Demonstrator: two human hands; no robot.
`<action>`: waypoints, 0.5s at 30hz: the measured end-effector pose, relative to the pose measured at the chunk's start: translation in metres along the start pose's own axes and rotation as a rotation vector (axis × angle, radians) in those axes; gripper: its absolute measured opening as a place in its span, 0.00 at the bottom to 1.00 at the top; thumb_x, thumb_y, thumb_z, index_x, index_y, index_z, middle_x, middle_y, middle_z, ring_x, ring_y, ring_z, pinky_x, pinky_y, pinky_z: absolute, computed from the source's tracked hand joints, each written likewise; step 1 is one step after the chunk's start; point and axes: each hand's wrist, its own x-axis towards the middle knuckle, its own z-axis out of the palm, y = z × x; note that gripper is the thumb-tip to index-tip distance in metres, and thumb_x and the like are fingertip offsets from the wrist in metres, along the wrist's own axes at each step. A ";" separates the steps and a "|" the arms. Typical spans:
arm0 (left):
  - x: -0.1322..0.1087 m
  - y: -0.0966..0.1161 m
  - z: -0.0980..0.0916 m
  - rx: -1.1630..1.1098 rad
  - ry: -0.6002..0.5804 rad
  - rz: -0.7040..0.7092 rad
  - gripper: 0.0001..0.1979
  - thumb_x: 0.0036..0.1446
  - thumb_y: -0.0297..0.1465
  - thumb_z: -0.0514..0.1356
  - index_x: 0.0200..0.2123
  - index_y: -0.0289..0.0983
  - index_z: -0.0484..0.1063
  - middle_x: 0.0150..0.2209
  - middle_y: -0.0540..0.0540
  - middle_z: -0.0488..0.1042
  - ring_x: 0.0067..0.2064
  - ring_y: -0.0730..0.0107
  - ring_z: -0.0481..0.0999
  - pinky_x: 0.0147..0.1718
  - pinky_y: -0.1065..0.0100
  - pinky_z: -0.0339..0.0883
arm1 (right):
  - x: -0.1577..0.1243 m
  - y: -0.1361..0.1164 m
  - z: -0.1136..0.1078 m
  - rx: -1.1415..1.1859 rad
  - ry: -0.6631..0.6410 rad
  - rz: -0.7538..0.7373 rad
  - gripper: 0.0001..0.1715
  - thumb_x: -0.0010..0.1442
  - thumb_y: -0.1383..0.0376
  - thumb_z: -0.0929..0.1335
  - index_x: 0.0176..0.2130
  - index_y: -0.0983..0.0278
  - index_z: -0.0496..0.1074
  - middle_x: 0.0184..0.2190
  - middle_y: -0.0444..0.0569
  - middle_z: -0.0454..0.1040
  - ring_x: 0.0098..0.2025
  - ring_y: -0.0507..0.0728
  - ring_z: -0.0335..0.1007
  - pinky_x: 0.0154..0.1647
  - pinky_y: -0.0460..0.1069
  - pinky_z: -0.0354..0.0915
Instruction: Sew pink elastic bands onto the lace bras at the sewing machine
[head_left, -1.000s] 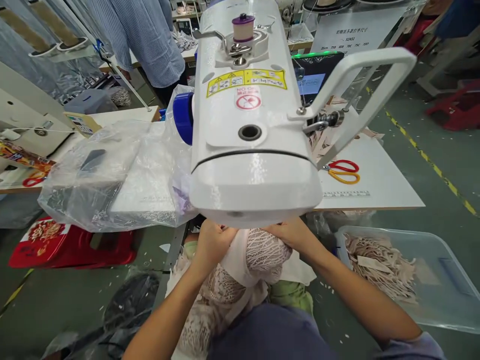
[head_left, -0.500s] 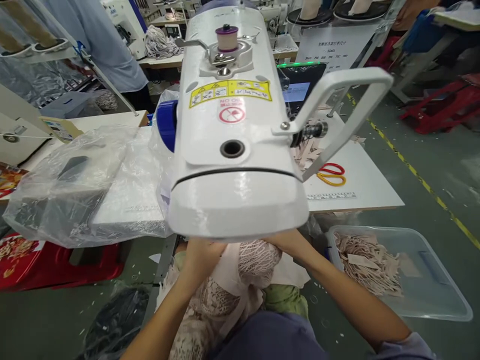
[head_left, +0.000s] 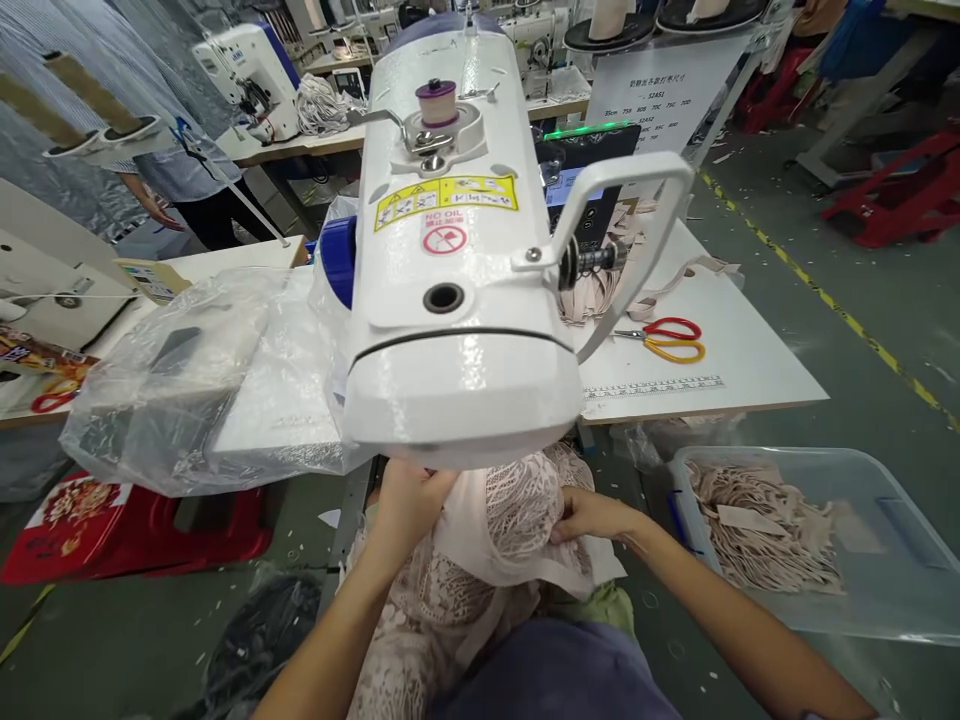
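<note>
A pale pink lace garment piece [head_left: 517,515] lies bunched just below the front of a white sewing machine head [head_left: 450,300]. My left hand [head_left: 409,500] is closed on the garment's left edge, partly tucked under the machine. My right hand [head_left: 592,515] pinches the lace on its right side, fingers curled into the fabric. More lace fabric [head_left: 420,620] hangs down over my lap.
Red and yellow scissors [head_left: 671,340] and pink strips lie on the white table [head_left: 750,360] to the right. A clear bin [head_left: 900,560] of pink strips stands on the floor at right. A crumpled plastic bag [head_left: 187,390] covers the table's left. Another person stands at back left.
My right hand has drawn out from under the machine and down to the lace's right side. More of the lace now shows. The view has shifted slightly.
</note>
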 end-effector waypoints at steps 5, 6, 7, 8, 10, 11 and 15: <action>-0.001 -0.003 0.001 0.042 -0.061 -0.038 0.24 0.54 0.38 0.54 0.17 0.41 0.39 0.15 0.56 0.39 0.20 0.77 0.41 0.19 0.70 0.40 | -0.022 -0.002 0.001 -0.083 0.081 -0.022 0.29 0.55 0.44 0.72 0.40 0.67 0.76 0.38 0.50 0.79 0.39 0.57 0.76 0.43 0.55 0.73; -0.002 -0.005 0.000 0.049 -0.066 -0.026 0.24 0.55 0.38 0.53 0.17 0.41 0.40 0.15 0.56 0.40 0.19 0.77 0.41 0.18 0.70 0.40 | -0.027 -0.004 0.001 -0.133 0.119 -0.028 0.25 0.60 0.48 0.71 0.43 0.67 0.75 0.41 0.50 0.77 0.41 0.58 0.76 0.44 0.56 0.73; -0.003 -0.005 -0.002 0.066 -0.048 0.002 0.23 0.56 0.38 0.53 0.16 0.42 0.43 0.14 0.56 0.43 0.18 0.77 0.45 0.18 0.70 0.43 | -0.033 -0.006 0.002 -0.183 0.160 -0.033 0.22 0.64 0.52 0.69 0.47 0.67 0.73 0.45 0.51 0.76 0.43 0.58 0.75 0.45 0.56 0.73; -0.006 -0.006 -0.004 0.093 0.001 0.046 0.20 0.58 0.38 0.53 0.17 0.42 0.50 0.15 0.55 0.50 0.18 0.75 0.51 0.18 0.71 0.47 | -0.038 -0.008 0.002 -0.227 0.196 -0.036 0.20 0.66 0.55 0.68 0.50 0.67 0.72 0.48 0.51 0.74 0.46 0.59 0.74 0.46 0.57 0.73; -0.018 -0.002 -0.005 0.171 0.161 0.179 0.12 0.60 0.35 0.54 0.25 0.40 0.64 0.21 0.51 0.65 0.23 0.70 0.65 0.22 0.71 0.58 | -0.049 -0.013 0.002 -0.273 0.226 -0.037 0.20 0.66 0.57 0.68 0.54 0.66 0.70 0.52 0.51 0.72 0.49 0.61 0.72 0.48 0.58 0.72; -0.027 0.002 -0.004 0.201 0.236 0.271 0.07 0.61 0.33 0.55 0.31 0.39 0.68 0.26 0.49 0.70 0.28 0.68 0.71 0.25 0.70 0.64 | -0.053 -0.017 0.003 -0.294 0.227 -0.039 0.21 0.66 0.57 0.68 0.54 0.66 0.70 0.52 0.52 0.71 0.49 0.61 0.72 0.49 0.58 0.72; -0.069 0.026 0.020 0.144 0.204 0.891 0.10 0.62 0.26 0.56 0.47 0.35 0.69 0.41 0.40 0.78 0.48 0.63 0.77 0.48 0.65 0.72 | -0.072 -0.037 0.019 -0.392 0.204 -0.069 0.19 0.67 0.56 0.67 0.51 0.66 0.72 0.48 0.51 0.74 0.46 0.58 0.73 0.46 0.56 0.72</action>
